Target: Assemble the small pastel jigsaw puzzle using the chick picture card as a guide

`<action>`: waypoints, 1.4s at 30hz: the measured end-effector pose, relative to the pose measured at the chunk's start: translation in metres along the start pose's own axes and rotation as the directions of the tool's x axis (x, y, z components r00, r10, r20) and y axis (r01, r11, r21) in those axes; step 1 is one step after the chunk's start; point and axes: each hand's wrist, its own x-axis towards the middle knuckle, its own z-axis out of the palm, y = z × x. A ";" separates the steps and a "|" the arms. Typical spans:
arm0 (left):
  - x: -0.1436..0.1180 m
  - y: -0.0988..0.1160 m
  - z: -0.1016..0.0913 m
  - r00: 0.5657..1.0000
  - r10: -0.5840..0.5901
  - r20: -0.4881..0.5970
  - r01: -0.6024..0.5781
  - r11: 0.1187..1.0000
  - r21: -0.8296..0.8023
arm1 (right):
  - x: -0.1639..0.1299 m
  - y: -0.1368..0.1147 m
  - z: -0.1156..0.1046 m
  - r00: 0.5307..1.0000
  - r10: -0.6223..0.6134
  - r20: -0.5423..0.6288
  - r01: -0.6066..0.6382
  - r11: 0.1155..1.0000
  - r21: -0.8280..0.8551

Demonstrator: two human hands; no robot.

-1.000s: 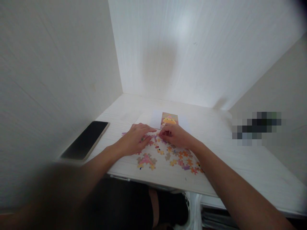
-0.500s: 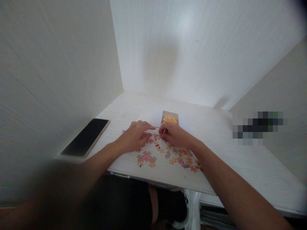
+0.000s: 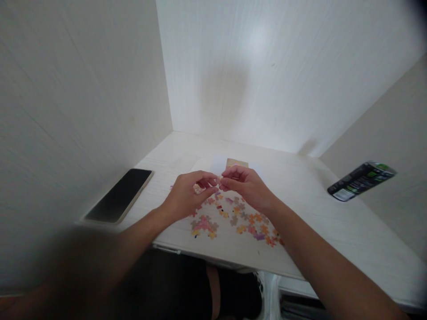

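Fingertips of both hands meet above the table around a small pale puzzle piece. My right hand pinches it between thumb and fingers. From the other side, the curled fingers of my left hand close on the piece's edge; the fingertips partly hide it. Below lie loose puzzle pieces, mostly orange, yellow, grey and purple. Nearer the front edge is a joined cluster of puzzle pieces in pink, grey and yellow. Behind my right hand, a picture card is mostly covered.
A phone with a dark screen lies at the left of the white table. To the right is a dark can-like container with green at its end. White panels enclose the table's back and sides.
My left hand has moved right and its fingers have curled in to the piece at my right fingertips. My right hand has lifted slightly and now covers more of the picture card.
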 end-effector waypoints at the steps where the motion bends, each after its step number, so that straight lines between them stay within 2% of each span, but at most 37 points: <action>1: 0.000 0.002 0.000 1.000 -0.015 -0.024 0.014 0.999 -0.033 | -0.001 0.000 0.002 1.000 0.005 0.000 -0.005 1.000 0.022; 7: -0.002 0.001 -0.003 0.996 -0.088 -0.014 0.082 0.964 -0.252 | -0.003 -0.001 0.004 1.000 -0.017 0.024 0.017 1.000 0.010; 12: -0.003 -0.001 -0.010 0.985 -0.153 -0.083 0.110 0.915 -0.387 | -0.004 -0.010 -0.005 0.995 -0.064 -0.081 0.065 0.998 0.007; 18: -0.004 -0.004 -0.020 0.973 -0.204 -0.107 0.130 0.868 -0.479 | -0.004 -0.014 -0.011 0.986 -0.092 -0.137 0.095 0.995 0.013; 21: -0.004 -0.005 -0.020 0.973 -0.204 -0.110 0.125 0.859 -0.496 | -0.002 -0.014 -0.015 0.971 -0.104 -0.215 0.104 0.995 -0.010; 24: -0.004 -0.006 -0.019 0.973 -0.204 -0.105 0.124 0.852 -0.509 | 0.001 -0.014 -0.025 0.928 -0.120 -0.354 0.113 0.993 -0.040; 30: -0.005 -0.008 -0.017 0.972 -0.214 -0.099 0.138 0.857 -0.496 | 0.008 -0.013 -0.048 0.790 -0.136 -0.597 0.126 0.990 -0.058; 36: -0.007 -0.008 -0.020 0.976 -0.197 -0.087 0.132 0.866 -0.482 | 0.014 -0.001 -0.067 0.680 -0.148 -0.718 0.118 0.989 -0.092; 42: -0.006 -0.008 -0.023 0.976 -0.198 -0.095 0.135 0.883 -0.449 | 0.017 0.008 -0.088 0.589 -0.206 -0.781 0.079 0.977 -0.199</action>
